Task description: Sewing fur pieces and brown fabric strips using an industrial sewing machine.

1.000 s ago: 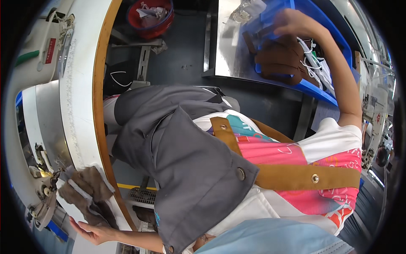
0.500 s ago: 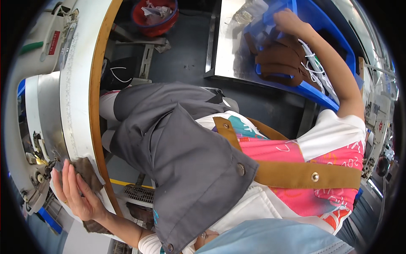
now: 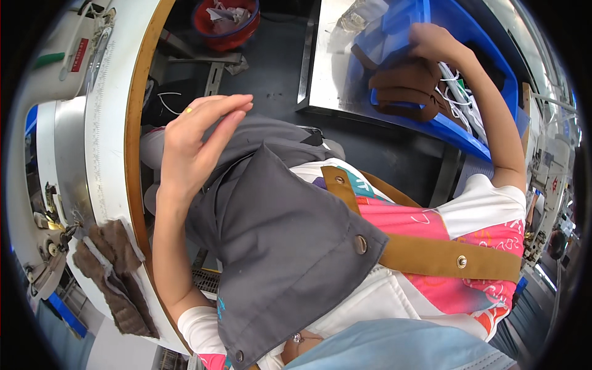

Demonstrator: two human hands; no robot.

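Note:
My left hand (image 3: 197,135) is raised over my lap in the dark grey apron (image 3: 265,240), fingers stretched out and nothing in them. My right hand (image 3: 435,43) is inside the blue bin (image 3: 499,92) on the steel table, curled just above brown pieces (image 3: 407,86); what its fingertips hold is hidden. White items with cords (image 3: 468,111) lie beside the brown pieces. At my left, brown fuzzy fabric pieces (image 3: 114,271) with pale strips lie on the white worktable edge, below the sewing machine's needle area (image 3: 52,228).
The white sewing table (image 3: 111,154) with a ruler strip and wooden edge runs along my left. A red bowl (image 3: 225,31) with scraps stands beyond my lap. The steel table (image 3: 330,68) holds a clear bag (image 3: 361,15). More machines (image 3: 542,172) stand at the far right.
My left hand has left the fabric on the sewing table and risen up and rightward over my lap. My right hand has shifted slightly within the blue bin.

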